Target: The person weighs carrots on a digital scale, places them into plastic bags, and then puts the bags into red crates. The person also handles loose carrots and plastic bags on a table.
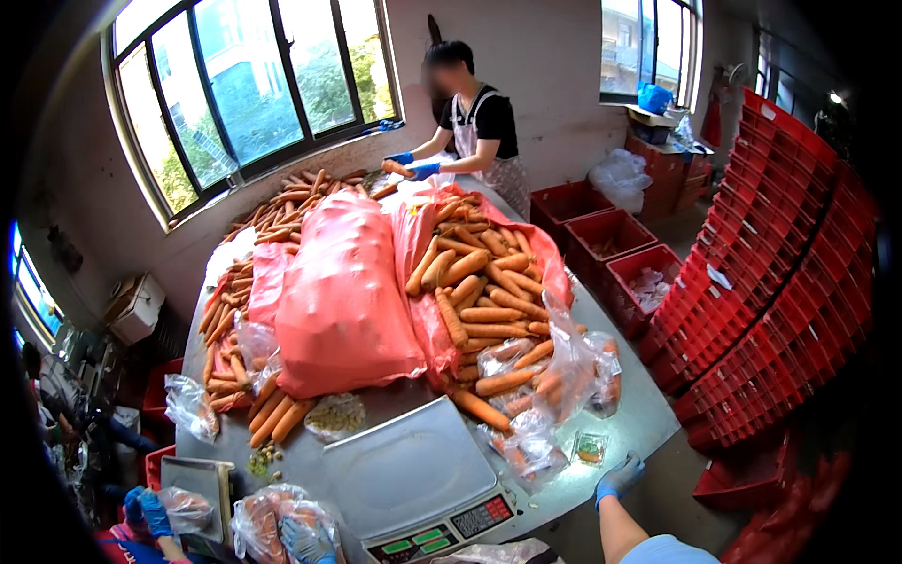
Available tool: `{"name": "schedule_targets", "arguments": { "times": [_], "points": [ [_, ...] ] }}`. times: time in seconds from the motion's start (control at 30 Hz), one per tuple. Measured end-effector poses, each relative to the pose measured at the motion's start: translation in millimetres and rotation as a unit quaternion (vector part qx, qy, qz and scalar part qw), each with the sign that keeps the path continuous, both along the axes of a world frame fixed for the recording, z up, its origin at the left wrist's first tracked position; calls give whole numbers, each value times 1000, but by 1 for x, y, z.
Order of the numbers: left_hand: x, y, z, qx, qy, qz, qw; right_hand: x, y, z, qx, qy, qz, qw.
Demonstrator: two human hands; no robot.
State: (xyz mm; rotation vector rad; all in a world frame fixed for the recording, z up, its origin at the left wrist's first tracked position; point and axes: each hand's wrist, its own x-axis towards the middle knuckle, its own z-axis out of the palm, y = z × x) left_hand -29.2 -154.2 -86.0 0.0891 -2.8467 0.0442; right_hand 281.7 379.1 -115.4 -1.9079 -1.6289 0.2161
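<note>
At the bottom, my left hand (309, 539) in a blue glove is closed over a clear plastic bag of carrots (264, 518). My right hand (620, 477), also gloved in blue, is at the table's near right edge with nothing visible in it. Just left of it lies a small clear packet (589, 449) with green and orange on it. Between my hands stands a digital scale (412, 465) with its bare metal plate and lit green displays. Bagged carrots (525, 444) lie beyond the scale's right side.
A full pink sack (345, 296) and loose carrots (486, 282) cover much of the metal table (652, 416). Across it, a person (479, 127) in blue gloves holds a carrot. Another person's gloved hands (148, 509) touch a bag at lower left. Red crates (761, 247) are stacked right.
</note>
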Motion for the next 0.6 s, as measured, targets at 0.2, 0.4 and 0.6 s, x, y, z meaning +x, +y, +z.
{"name": "schedule_targets", "arguments": {
  "times": [0.2,0.4,0.6],
  "points": [
    [10,-19,-11,-8,37,-15,999,-1,-4,-2,27,13,44,999],
    [11,-14,-12,-31,24,5,999,-1,-2,5,3,23,32,999],
    [16,-16,-8,-38,9,25,999,-3,0,-3,5,29,39,999]
  ]
}}
